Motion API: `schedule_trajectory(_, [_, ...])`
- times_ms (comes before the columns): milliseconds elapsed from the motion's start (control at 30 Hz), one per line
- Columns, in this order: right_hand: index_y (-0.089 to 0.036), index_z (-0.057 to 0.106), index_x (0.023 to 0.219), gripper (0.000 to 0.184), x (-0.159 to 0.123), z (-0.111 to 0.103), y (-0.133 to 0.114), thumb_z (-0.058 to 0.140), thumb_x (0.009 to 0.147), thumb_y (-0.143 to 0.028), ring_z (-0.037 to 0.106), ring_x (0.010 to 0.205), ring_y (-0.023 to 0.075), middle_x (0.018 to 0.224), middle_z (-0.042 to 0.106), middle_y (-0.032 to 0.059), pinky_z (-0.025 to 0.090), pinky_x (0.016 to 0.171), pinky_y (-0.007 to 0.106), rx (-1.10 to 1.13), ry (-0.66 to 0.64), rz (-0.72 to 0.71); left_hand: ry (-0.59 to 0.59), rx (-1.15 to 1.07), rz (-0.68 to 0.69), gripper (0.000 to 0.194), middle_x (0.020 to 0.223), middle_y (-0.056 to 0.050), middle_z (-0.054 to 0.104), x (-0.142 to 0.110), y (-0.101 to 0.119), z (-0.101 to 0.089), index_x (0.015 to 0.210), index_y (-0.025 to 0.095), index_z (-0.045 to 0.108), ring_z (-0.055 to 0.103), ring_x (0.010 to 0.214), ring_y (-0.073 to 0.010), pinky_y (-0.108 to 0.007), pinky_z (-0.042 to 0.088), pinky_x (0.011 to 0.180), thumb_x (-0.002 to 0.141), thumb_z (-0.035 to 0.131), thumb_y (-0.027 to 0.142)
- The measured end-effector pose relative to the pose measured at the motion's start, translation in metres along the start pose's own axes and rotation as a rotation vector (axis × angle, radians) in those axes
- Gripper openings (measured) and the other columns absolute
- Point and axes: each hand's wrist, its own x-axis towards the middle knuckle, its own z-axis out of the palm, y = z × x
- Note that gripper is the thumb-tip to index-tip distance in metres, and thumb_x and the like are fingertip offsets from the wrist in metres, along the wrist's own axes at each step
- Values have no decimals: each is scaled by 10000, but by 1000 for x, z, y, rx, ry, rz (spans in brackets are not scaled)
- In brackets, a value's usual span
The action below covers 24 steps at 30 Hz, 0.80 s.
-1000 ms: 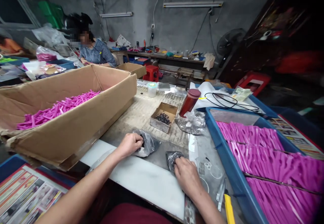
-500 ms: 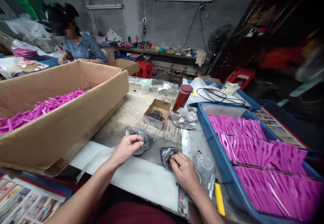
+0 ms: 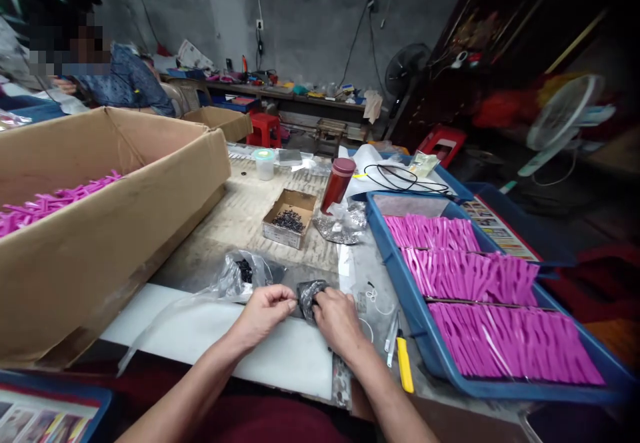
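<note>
My left hand [image 3: 271,311] is closed in a pinch, thumb against forefinger; anything between them is too small to make out. Just right of it, a small plastic bag [image 3: 307,295] with dark contents lies on the work surface. The curled fingers of my right hand [image 3: 339,317] are at this bag's mouth, their tips hidden. Behind my left hand rests an open clear plastic bag [image 3: 225,275] holding small black parts [image 3: 243,271]. A small cardboard box [image 3: 283,235] of dark little pieces stands farther back.
A large carton [image 3: 165,196] with pink pieces [image 3: 55,201] stands left. At right, a blue crate [image 3: 400,271] holds rows of pink parts [image 3: 470,276]. A yellow-handled tool [image 3: 404,363], a red flask [image 3: 336,186] and a lidded tub [image 3: 264,165] are on the table. A person [image 3: 120,86] sits far left.
My left hand has moved from over the clear bag toward the small dark bag, uncovering the black parts. The right hand stays at the small bag. The view has swung right.
</note>
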Motion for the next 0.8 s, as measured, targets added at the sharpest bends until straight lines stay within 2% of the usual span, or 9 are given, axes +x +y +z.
schedule_trajectory(233, [-188,547,700,109,-1,4,0,452,740,-154,494,731,175,740,573,29,244,619,285,-20,29,-24,-15,-27,-44,100,478,65,393,0,-7,3,621,119,537,270,410,-37,-165,197,387,613,554,218])
schedule_trajectory(533, [-175,536,723,119,-10,4,8,424,761,-161,485,726,168,722,551,31,276,634,269,151,112,-36,5,-143,-109,134,464,68,386,-3,-10,6,635,120,533,283,387,-30,-162,190,374,609,574,245])
schedule_trajectory(800, [-171,509,693,135,-10,6,12,397,766,-155,487,710,156,690,532,22,297,623,256,288,132,-33,16,-203,-142,167,440,73,388,-2,-10,14,628,120,525,286,381,-30,-163,192,377,590,595,267])
